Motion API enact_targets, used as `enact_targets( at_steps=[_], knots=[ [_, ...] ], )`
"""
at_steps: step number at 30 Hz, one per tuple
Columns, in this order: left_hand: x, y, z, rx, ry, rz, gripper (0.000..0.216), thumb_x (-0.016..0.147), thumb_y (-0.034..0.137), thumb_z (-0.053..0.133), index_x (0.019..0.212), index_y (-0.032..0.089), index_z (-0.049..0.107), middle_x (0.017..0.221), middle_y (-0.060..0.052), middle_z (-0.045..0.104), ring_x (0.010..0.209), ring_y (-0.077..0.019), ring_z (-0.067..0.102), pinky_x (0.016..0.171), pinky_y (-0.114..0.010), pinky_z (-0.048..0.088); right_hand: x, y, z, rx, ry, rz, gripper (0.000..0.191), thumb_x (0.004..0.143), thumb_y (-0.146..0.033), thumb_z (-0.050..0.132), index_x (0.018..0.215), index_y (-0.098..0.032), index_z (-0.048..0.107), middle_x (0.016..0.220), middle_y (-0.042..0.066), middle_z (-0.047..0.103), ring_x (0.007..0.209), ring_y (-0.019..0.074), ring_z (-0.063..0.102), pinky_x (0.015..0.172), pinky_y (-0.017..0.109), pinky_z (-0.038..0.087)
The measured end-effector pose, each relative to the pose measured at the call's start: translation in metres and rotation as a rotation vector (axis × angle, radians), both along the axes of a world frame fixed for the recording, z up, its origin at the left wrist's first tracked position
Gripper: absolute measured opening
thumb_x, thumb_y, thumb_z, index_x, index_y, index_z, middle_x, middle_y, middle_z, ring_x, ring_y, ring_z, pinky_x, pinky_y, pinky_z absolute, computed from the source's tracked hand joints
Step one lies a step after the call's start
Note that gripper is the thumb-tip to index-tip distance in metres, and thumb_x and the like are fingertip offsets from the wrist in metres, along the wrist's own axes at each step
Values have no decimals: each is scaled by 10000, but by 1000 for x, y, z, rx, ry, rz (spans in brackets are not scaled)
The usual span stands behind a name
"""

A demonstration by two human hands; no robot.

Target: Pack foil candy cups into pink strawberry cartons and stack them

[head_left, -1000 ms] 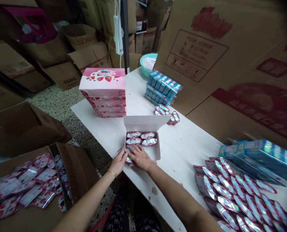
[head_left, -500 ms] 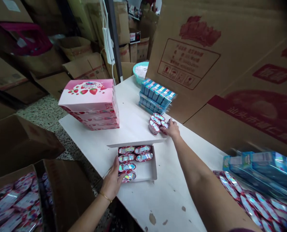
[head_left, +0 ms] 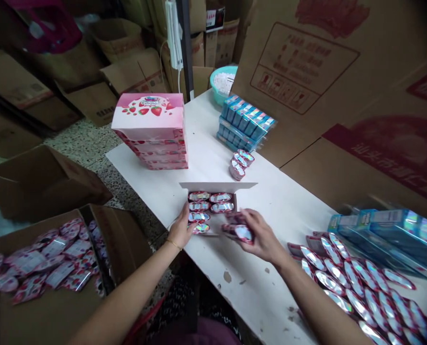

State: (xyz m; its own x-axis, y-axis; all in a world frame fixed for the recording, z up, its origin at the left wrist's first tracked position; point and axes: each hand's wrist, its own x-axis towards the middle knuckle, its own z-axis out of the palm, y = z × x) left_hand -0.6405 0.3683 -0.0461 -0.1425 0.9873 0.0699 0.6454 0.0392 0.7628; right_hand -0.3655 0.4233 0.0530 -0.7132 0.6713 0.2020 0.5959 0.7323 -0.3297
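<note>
An open white box (head_left: 217, 188) lies on the white table (head_left: 271, 201) with two rows of shiny foil-topped pink cups (head_left: 209, 202) inside. My left hand (head_left: 182, 227) rests on the box's near left edge, fingers touching the cups there. My right hand (head_left: 260, 235) hovers at the box's right side, closed on a few pink cups (head_left: 239, 229), slightly blurred. Three more cups (head_left: 240, 163) sit on the table beyond the box.
A stack of pink strawberry boxes (head_left: 152, 132) stands at the far left of the table. Blue packs (head_left: 245, 127) and a teal bowl (head_left: 221, 82) lie behind. Several cups (head_left: 357, 282) and blue boxes (head_left: 389, 235) fill the right. A carton of pink packets (head_left: 44, 261) sits left.
My right hand picked up cups from the small pile beyond the box and brought them back to the box's right side. My left hand stayed on the box.
</note>
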Motion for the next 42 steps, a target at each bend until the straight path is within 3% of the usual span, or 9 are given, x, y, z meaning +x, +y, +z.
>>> enact_targets(
  at_steps=[5, 15, 20, 23, 26, 30, 33, 37, 42],
  knots=[
    [-2, 0, -1, 6, -35, -7, 777, 781, 278, 532, 1413, 132, 104, 1448, -148, 255, 1320, -223, 274, 1062, -375, 291, -54, 4, -3, 9, -263, 171, 764, 725, -387, 558, 1401, -210, 249, 1237, 127, 425, 1043, 269, 449, 871, 387, 418],
    [-5, 0, -1, -103, -46, 55, 845, 769, 313, 564, 1416, 138, 48, 1388, -184, 358, 1232, -292, 413, 965, -420, 390, -66, 14, -24, 116, -443, 135, 830, 641, -373, 713, 1366, -300, 316, 1324, 100, 416, 1106, 290, 424, 867, 399, 380],
    [-6, 4, -8, -24, -106, 40, 878, 760, 371, 571, 1412, 113, 44, 1437, -198, 251, 1306, -286, 294, 1036, -430, 312, -56, -10, -50, 243, -394, 45, 872, 705, -484, 649, 1409, -204, 218, 1461, 103, 234, 1323, 296, 190, 1048, 477, 197],
    [-7, 7, -12, -1, -124, 22, 861, 770, 420, 546, 1412, 106, 67, 1430, -194, 270, 1302, -281, 304, 1054, -427, 286, -54, -25, -61, 242, -362, 48, 780, 783, -509, 539, 1415, -202, 198, 1454, 102, 255, 1326, 293, 201, 1067, 536, 109],
    [-12, 12, -13, 29, -166, -36, 835, 784, 433, 517, 1412, 90, 86, 1437, -178, 267, 1312, -256, 288, 1077, -400, 257, -47, -21, -64, 180, -204, 49, 659, 844, -485, 452, 1408, -233, 222, 1414, 95, 342, 1293, 278, 290, 1051, 530, 199],
    [-24, 26, -14, 35, -252, -30, 604, 882, 424, 302, 1387, 99, 236, 1453, -124, 253, 1338, -194, 233, 1106, -360, 203, -30, 17, -69, 172, 229, -265, 448, 925, -347, 297, 1361, -249, 332, 1239, 98, 509, 1138, 212, 470, 934, 414, 417],
    [-22, 37, -15, 115, -112, 15, 526, 911, 354, 212, 1366, 105, 298, 1431, -116, 309, 1321, -179, 278, 1100, -367, 225, -31, 44, -81, 154, 278, -301, 400, 920, -320, 316, 1285, -223, 446, 1131, 97, 532, 1023, 198, 518, 884, 370, 461],
    [-2, 42, -11, 120, 283, 111, 454, 901, 316, 293, 1333, 201, 373, 1459, -94, 250, 1264, -253, 357, 1003, -450, 336, -56, 46, -88, 198, 121, -339, 418, 914, -282, 300, 1270, -132, 458, 1087, 141, 534, 946, 229, 520, 832, 404, 473],
    [10, 40, -2, 114, 511, 128, 548, 865, 361, 412, 1351, 120, 329, 1432, -180, 274, 1228, -299, 390, 956, -461, 359, -71, 33, -84, 203, 43, -318, 426, 902, -263, 302, 1248, -89, 480, 1199, 169, 512, 1111, 275, 470, 921, 450, 424]
  ],
)
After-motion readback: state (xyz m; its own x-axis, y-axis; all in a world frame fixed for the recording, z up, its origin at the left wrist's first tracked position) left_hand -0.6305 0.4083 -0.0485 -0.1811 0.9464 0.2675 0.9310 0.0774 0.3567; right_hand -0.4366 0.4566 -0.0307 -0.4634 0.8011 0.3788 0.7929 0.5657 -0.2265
